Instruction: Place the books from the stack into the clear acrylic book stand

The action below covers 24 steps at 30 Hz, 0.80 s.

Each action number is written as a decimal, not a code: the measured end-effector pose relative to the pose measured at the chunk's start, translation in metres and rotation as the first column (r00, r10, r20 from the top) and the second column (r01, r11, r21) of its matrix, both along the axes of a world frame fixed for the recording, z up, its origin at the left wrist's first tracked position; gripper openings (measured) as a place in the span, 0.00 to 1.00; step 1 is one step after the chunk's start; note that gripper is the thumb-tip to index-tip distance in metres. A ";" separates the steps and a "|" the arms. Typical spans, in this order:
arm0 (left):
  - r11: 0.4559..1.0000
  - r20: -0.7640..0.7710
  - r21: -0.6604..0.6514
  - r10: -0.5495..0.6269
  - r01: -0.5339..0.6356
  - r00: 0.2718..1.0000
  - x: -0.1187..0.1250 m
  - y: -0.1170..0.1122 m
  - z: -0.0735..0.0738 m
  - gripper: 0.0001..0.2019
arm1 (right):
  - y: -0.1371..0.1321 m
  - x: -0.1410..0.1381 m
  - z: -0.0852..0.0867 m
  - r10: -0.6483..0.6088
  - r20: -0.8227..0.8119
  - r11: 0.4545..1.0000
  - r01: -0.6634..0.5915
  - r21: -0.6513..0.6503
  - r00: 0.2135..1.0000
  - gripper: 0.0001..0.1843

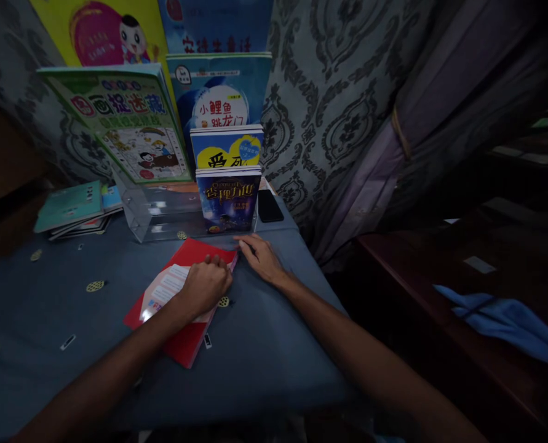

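Note:
A red book (181,344) lies flat on the blue-grey tablecloth (264,357) in front of me. My left hand (205,284) rests on top of it with the fingers curled into a loose fist. At the book's far right corner, my right hand (261,257) lies flat on the cloth, its fingertips touching the book's edge. Just behind both hands a clear plastic stand (158,215) holds upright books: a dark blue one (228,200) in front, a yellow-and-blue one (226,147) behind it, and a green one (126,123) leaning at the left.
A stack of thin books (73,209) lies at the back left. A black phone (269,205) sits to the right of the stand. Patterned curtains (338,104) hang behind. A dark wooden surface with a blue cloth (508,323) is at the right.

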<state>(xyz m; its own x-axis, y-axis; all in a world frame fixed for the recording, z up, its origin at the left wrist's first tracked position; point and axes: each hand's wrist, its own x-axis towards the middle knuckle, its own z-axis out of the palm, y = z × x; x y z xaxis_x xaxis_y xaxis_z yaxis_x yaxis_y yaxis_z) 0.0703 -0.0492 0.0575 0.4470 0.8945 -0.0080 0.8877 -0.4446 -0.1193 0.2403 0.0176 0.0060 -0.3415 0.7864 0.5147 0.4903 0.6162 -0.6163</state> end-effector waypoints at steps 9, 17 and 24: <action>0.997 0.037 0.073 -0.005 0.002 0.999 -0.001 -0.002 -0.015 0.16 | -0.013 -0.006 0.010 0.109 0.149 0.991 -0.096 -0.092 0.983 0.17; 0.989 0.104 0.144 -0.037 0.022 0.994 -0.017 0.008 -0.035 0.19 | -0.013 -0.009 0.013 0.048 0.243 0.998 -0.039 -0.043 0.969 0.17; 0.995 0.117 0.098 0.013 -0.025 0.993 -0.021 0.030 -0.039 0.21 | 0.004 -0.014 -0.001 0.093 0.249 0.995 -0.078 -0.066 0.964 0.18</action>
